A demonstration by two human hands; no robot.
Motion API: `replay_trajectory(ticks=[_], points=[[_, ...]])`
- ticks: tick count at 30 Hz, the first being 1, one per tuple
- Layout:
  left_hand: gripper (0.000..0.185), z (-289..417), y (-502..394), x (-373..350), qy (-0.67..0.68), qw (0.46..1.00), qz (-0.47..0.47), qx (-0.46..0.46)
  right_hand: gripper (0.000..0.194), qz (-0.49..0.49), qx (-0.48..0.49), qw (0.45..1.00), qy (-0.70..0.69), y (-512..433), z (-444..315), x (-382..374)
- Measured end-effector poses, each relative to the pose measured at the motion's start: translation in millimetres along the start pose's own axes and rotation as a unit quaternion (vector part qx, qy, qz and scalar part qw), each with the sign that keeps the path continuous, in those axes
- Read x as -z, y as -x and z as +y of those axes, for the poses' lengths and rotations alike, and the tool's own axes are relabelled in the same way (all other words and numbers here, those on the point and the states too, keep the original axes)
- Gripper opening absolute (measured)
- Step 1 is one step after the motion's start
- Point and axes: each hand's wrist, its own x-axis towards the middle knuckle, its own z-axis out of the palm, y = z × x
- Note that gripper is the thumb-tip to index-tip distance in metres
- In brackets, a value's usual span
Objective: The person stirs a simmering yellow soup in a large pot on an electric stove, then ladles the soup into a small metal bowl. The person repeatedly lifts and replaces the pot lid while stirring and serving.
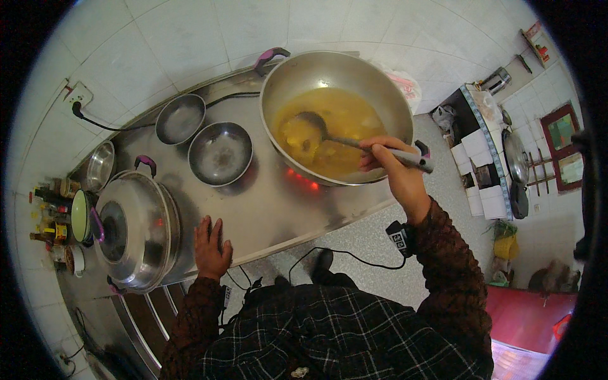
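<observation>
My right hand point(396, 175) grips the grey handle of a ladle point(349, 141) over a large metal wok point(323, 64). The ladle's bowl lies in yellowish broth point(351, 114), with some pieces showing in the liquid. My left hand point(211, 247) rests with fingers spread on the stainless steel counter point(280, 223) near its front edge, holding nothing. Left of the wok are two dark grey bowls point(221, 154) point(180, 119), with no food visible in them. Red lights glow on the counter just below the wok's rim.
A lidded steel pot point(137, 228) with purple handles stands left of my left hand. Beyond it are a steel bowl point(100, 165), a green bowl point(81, 216) and several condiment jars point(61, 232). A black cord runs behind the bowls to a wall socket point(80, 95). Another cord point(351, 256) hangs before the counter.
</observation>
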Motion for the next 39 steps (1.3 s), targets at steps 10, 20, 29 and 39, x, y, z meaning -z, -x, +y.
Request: replay_trajectory(ticks=[10, 20, 29, 39], points=[[0.068, -1, -1, 0, -0.010, 1.000, -0.012, 0.007, 0.022, 0.003, 0.351, 0.842, 0.409, 14, -32, 2], [0.066, -1, -1, 0, -0.020, 1.000, 0.000, -0.004, 0.028, -0.043, 0.298, 0.831, 0.468, 34, -30, -2], [0.066, 2, 1, 2, -0.009, 1.000, -0.004, 0.013, 0.018, 0.040, 0.292, 0.931, 0.215, 43, -26, -63], [0.067, -2, -1, -4, -0.004, 1.000, -0.010, 0.013, 0.021, -0.059, 0.194, 0.978, 0.055, 16, 79, -194]])
